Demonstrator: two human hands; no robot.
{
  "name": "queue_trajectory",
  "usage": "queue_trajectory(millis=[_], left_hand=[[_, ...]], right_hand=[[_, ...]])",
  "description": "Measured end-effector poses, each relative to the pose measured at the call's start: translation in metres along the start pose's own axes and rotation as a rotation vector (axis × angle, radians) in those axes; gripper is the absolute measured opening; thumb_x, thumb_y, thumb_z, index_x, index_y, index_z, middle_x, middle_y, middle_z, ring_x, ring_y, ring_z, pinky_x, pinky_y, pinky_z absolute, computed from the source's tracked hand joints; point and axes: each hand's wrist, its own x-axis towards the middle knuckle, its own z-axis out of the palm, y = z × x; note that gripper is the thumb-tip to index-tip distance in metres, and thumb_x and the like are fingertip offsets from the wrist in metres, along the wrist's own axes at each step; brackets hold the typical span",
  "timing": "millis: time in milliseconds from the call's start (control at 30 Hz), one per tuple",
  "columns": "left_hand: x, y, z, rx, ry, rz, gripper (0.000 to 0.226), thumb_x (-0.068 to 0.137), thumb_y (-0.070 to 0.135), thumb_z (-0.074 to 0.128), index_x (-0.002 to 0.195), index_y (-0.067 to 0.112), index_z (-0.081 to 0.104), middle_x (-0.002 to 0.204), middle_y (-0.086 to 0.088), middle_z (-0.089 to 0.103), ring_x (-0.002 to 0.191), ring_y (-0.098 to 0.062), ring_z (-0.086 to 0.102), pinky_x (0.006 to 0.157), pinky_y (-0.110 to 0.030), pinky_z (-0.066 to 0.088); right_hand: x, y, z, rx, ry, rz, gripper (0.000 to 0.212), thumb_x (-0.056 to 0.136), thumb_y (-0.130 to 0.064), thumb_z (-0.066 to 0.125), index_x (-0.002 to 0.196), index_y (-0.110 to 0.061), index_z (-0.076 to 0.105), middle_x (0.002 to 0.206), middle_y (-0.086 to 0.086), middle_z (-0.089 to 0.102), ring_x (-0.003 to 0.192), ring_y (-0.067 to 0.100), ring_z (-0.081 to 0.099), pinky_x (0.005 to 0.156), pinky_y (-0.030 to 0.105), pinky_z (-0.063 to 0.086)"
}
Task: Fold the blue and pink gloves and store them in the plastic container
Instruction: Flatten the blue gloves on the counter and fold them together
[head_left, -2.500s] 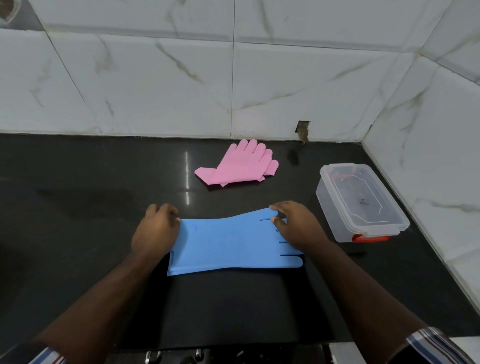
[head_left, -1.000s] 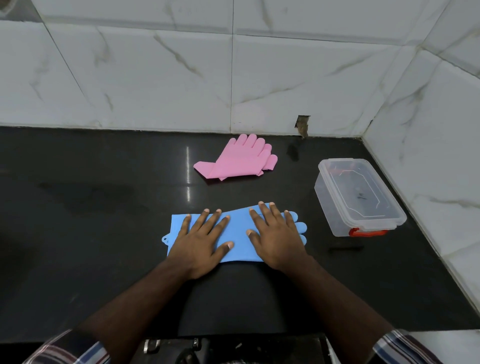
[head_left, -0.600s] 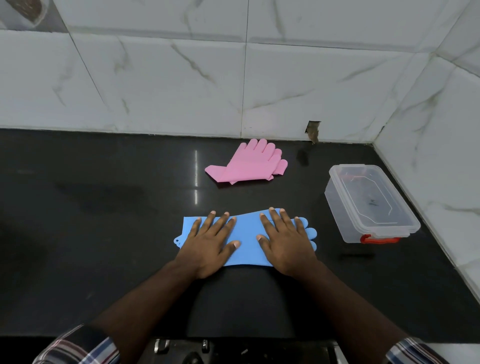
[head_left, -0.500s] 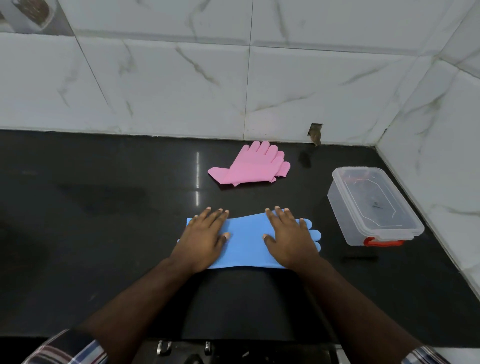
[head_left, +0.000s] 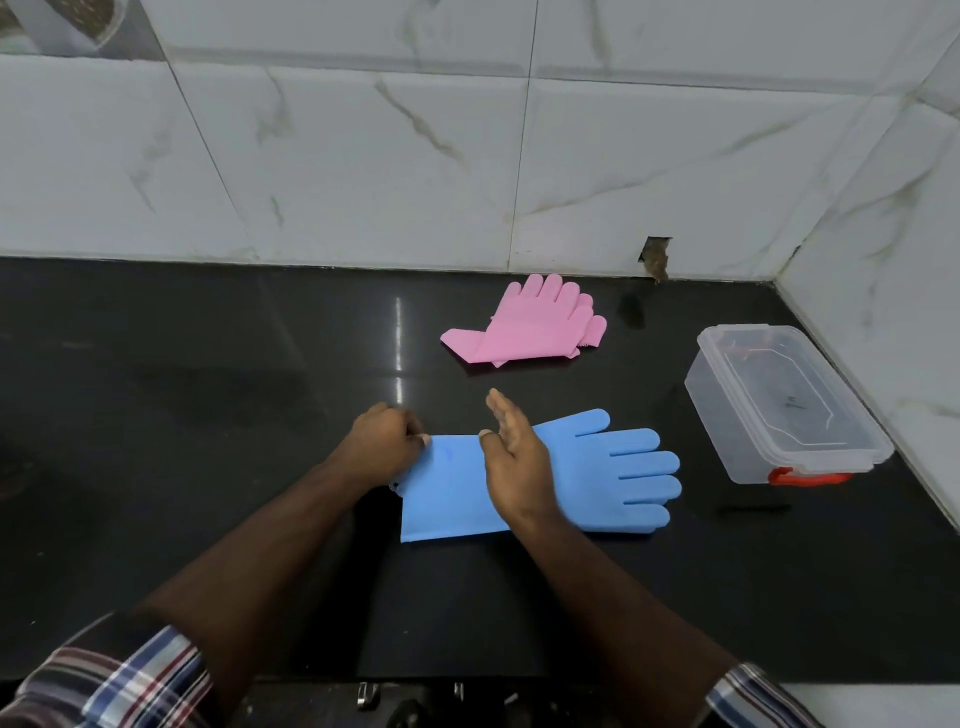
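Sky-blue glove (head_left: 571, 478) on a glossy black tabletop (head_left: 208, 415), one flat plain colour all over. Behind it, the pink glove (head_left: 524, 330), soft bubblegum shade, no print. The container (head_left: 779, 410) is clear plastic with a bright red-orange latch (head_left: 805, 475). White wall tiles (head_left: 363, 156) with grey-brown marble veining. Both sleeves (head_left: 119, 680) are plaid: navy, white and dark red stripes.

A glossy black countertop (head_left: 208, 415) fills the scene, meeting white marble-patterned wall tiles (head_left: 363, 156) at the back and on the right. A small chipped hole (head_left: 655, 255) breaks the back tile's bottom edge, near the corner.
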Motion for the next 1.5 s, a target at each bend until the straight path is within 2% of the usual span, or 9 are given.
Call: queue_trajectory(millis=[133,300,400,567,700,833,967,1267,1500], left_hand=[[0.003,-0.001,-0.006,-0.059,-0.043,0.020,0.016,0.095,0.025,0.062,0.100,0.011,0.069,0.096,0.000,0.067,0.088,-0.016,0.059,0.076,-0.026,0.043],[0.004,-0.011,-0.009,-0.103,-0.028,0.052,0.017,0.090,0.024,0.071,0.105,0.018,0.066,0.095,0.006,0.065,0.091,-0.013,0.061,0.071,-0.021,0.042],[0.003,-0.018,-0.006,-0.156,0.006,0.082,0.008,0.090,0.019,0.069,0.097,0.019,0.069,0.090,0.010,0.068,0.086,-0.009,0.063,0.063,-0.013,0.039],[-0.001,-0.026,-0.002,-0.179,0.018,0.089,0.003,0.089,0.021,0.068,0.086,0.023,0.068,0.085,0.009,0.070,0.081,-0.007,0.065,0.064,-0.018,0.043],[-0.001,-0.026,-0.004,-0.212,0.025,0.056,0.006,0.090,0.020,0.068,0.084,0.021,0.069,0.085,0.010,0.071,0.082,-0.003,0.064,0.065,-0.016,0.045],[0.001,-0.025,-0.009,-0.235,0.023,0.023,0.008,0.090,0.021,0.065,0.084,0.019,0.071,0.081,0.012,0.071,0.081,-0.006,0.066,0.067,-0.019,0.047],[0.001,-0.025,-0.011,-0.239,0.022,0.002,0.010,0.088,0.020,0.062,0.083,0.018,0.071,0.075,0.012,0.070,0.081,-0.009,0.068,0.068,-0.021,0.048],[0.001,-0.025,-0.011,-0.278,0.041,-0.047,0.010,0.087,0.023,0.057,0.082,0.018,0.065,0.074,0.004,0.073,0.077,-0.011,0.068,0.064,-0.025,0.049],[-0.001,-0.025,-0.006,-0.279,0.064,-0.053,0.010,0.089,0.023,0.057,0.085,0.018,0.064,0.074,0.003,0.072,0.073,-0.009,0.068,0.061,-0.023,0.046]], right_hand=[[-0.001,0.010,0.002,-0.026,0.035,-0.003,0.051,0.095,-0.010,0.048,0.144,-0.023,0.046,0.143,-0.011,0.051,0.134,0.003,0.044,0.116,0.036,0.034],[0.001,0.004,0.004,-0.109,0.035,-0.013,0.048,0.094,-0.008,0.049,0.140,-0.023,0.051,0.139,-0.010,0.055,0.130,0.003,0.048,0.113,0.032,0.037],[-0.005,-0.006,-0.005,-0.359,-0.022,-0.140,0.040,0.091,-0.010,0.057,0.129,-0.022,0.062,0.127,-0.009,0.064,0.120,0.006,0.056,0.106,0.022,0.041],[-0.032,-0.009,-0.046,-0.870,-0.314,-0.241,0.041,0.080,-0.055,0.067,0.115,-0.034,0.068,0.115,-0.011,0.063,0.111,0.013,0.052,0.096,0.036,0.042],[-0.040,0.000,-0.084,-1.085,-0.343,-0.208,0.046,0.079,-0.054,0.072,0.122,-0.038,0.064,0.116,-0.011,0.054,0.108,0.013,0.047,0.090,0.034,0.040],[-0.043,0.010,-0.088,-1.022,-0.236,-0.330,0.020,0.084,-0.030,0.073,0.104,-0.030,0.075,0.099,-0.008,0.063,0.090,0.017,0.057,0.077,0.038,0.049],[-0.046,0.014,-0.082,-0.924,-0.102,-0.453,0.015,0.082,-0.018,0.075,0.097,-0.022,0.075,0.088,-0.006,0.064,0.077,0.016,0.056,0.066,0.037,0.049],[-0.050,0.016,-0.081,-0.981,-0.172,-0.400,0.022,0.085,-0.029,0.073,0.106,-0.026,0.074,0.101,-0.006,0.066,0.092,0.016,0.057,0.077,0.035,0.048],[-0.050,0.026,-0.116,-1.089,-0.042,-0.319,0.030,0.074,-0.019,0.081,0.102,-0.024,0.075,0.105,-0.002,0.069,0.101,0.027,0.062,0.080,0.047,0.049]])
